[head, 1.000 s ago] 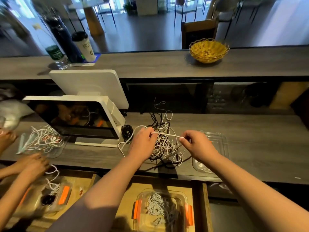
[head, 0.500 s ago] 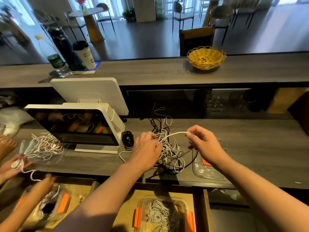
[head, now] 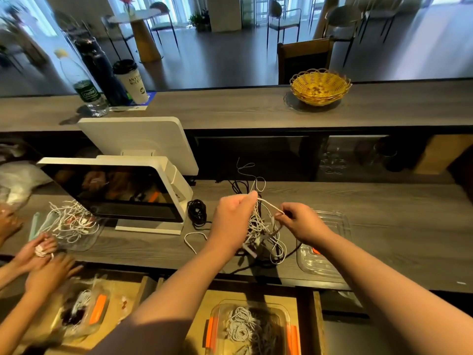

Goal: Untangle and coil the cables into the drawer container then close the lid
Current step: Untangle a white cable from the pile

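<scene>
A long grey wooden table (head: 384,226) is running left to right across the view, with a higher ledge (head: 230,108) standing behind it. On the table's left a white point-of-sale terminal (head: 122,193) is sitting with its dark screen tilting toward the camera. Below the table's near edge an open wooden drawer (head: 202,303) is showing, and in it a clear container (head: 252,326) with orange clips is holding coiled white and dark cables. A clear lid (head: 325,252) is lying flat on the table to the right, just beside the tangle of cables (head: 263,234), which is sitting in the middle of the table as a mixed white and black heap. One white cable (head: 268,204) is being stretched out of the heap, its taut length running left to right and sloping slightly down toward the right. The left hand (head: 234,213) is gripping its upper end in a closed fist above the heap. The right hand (head: 299,221) is pinching the other end between fingertips. A small black coil (head: 197,211) is lying between the terminal and the heap. At the far left, another person's hands (head: 38,252) are working beside a second pile of white cables (head: 69,219). A yellow wicker basket (head: 320,85) is resting on the ledge.
</scene>
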The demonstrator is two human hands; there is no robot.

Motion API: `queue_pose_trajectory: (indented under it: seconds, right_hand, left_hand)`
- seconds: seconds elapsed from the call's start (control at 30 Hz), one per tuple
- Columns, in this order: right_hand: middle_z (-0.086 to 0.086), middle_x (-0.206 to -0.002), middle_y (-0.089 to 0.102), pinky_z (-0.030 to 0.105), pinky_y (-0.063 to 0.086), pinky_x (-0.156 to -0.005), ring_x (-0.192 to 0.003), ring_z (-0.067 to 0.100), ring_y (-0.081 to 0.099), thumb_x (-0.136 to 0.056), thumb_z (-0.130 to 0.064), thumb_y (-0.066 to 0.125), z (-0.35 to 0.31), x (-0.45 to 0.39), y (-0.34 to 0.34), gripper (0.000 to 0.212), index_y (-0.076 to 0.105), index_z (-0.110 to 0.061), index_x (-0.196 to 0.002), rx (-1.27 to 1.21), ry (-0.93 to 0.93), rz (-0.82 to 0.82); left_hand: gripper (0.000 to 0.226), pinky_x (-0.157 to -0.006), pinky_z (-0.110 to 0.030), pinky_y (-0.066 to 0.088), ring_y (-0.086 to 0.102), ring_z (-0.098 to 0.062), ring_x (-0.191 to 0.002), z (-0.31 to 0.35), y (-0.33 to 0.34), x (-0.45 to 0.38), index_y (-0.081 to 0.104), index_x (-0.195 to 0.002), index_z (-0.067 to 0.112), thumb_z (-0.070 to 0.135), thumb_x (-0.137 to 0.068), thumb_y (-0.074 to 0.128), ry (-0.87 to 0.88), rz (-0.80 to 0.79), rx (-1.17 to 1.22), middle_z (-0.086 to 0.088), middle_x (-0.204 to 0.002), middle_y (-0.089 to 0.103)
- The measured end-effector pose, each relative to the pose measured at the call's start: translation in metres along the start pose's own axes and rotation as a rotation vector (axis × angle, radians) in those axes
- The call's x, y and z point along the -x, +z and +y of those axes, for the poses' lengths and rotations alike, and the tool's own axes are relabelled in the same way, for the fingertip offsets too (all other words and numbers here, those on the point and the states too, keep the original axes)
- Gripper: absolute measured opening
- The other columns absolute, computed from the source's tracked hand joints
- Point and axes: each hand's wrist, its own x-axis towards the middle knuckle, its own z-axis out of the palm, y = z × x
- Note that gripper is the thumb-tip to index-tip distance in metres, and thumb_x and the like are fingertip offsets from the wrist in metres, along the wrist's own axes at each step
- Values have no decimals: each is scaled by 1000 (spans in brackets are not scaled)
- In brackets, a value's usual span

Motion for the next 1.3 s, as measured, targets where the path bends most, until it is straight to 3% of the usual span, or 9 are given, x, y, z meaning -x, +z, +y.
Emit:
queue_pose_trajectory:
  seconds: [0.4, 0.57, 0.67, 0.73, 0.8, 0.87, 1.03, 1.17, 1.3]
  right_hand:
    - [2, -77, 65, 29, 46, -64, -72, 16, 57, -93, -22, 67, 37, -26, -12, 12, 70, -14, -84, -223, 132, 87]
    - [-1, -72, 67, 28, 45, -63, -65, 9, 57, -90, -20, 70, 16, -21, -24, 11, 72, -14, -82, -162, 16, 210]
    - [-6, -77, 66, 24, 49, -66, -71, 3, 58, -89, -19, 71, -10, -15, -28, 3, 71, -16, -87, -35, -87, 176]
    - [-9, -81, 62, 20, 47, -67, -75, 2, 57, -89, -17, 70, -31, -11, -27, 4, 69, -18, -92, 11, -154, 156]
    - [-9, -85, 61, 20, 48, -69, -79, 4, 57, -89, -15, 70, -50, -9, -26, 9, 67, -18, -96, 73, -243, 147]
    - [-8, -87, 61, 20, 48, -69, -80, 6, 58, -87, -16, 71, -63, -7, -26, 12, 65, -19, -96, 108, -324, 128]
    - [-8, -84, 61, 16, 47, -63, -72, 3, 56, -87, -14, 70, -65, -2, -26, 16, 62, -25, -94, -58, -353, 95]
    - [-6, -92, 63, 22, 54, -73, -84, 9, 62, -88, -10, 68, -59, -6, -25, 21, 63, -28, -96, -89, -336, 126]
    - [-5, -93, 67, 22, 54, -76, -89, 10, 66, -91, -3, 65, -43, -16, -27, 29, 65, -32, -95, -255, -210, 189]
  left_hand:
    - [49, -54, -32, 24, 26, -18, -51, -15, -24, -6, 44, -52, 17, 17, -99, 56, -8, 288, 192, -3, -52, 30]
    - [39, -66, -31, 40, 39, -15, -52, -34, -36, -17, 43, -55, 16, 18, -90, 58, -70, 284, -226, 2, -52, 40]
    - [20, -70, -35, 51, 59, -16, -68, -41, -35, -27, 57, -81, 22, 37, -94, 55, -221, 40, -623, 4, -71, 61]
    - [25, -71, -35, 52, 62, -14, -74, -33, -24, -26, 57, -99, 27, 50, -100, 48, -185, -93, -694, 4, -82, 66]
    - [44, -80, -38, 54, 65, -17, -94, -24, -10, -26, 46, -134, 30, 59, -100, 42, -80, -144, -708, 1, -109, 66]
    - [51, -92, -43, 53, 60, -22, -111, -18, -1, -31, 28, -148, 40, 56, -101, 40, -2, -151, -691, -3, -133, 53]
    - [20, -85, -37, 52, 55, -13, -95, -16, -2, -47, 60, -113, 30, 39, -104, 45, 31, -229, -549, 4, -107, 49]
    - [19, -69, -27, 39, 53, -10, -85, -17, -7, -45, 56, -91, 30, 39, -104, 46, 110, -202, -574, 7, -93, 49]
    - [26, -66, -26, 36, 52, -9, -82, -22, -16, -45, 60, -92, 24, 38, -105, 43, 151, -104, -611, 7, -90, 50]
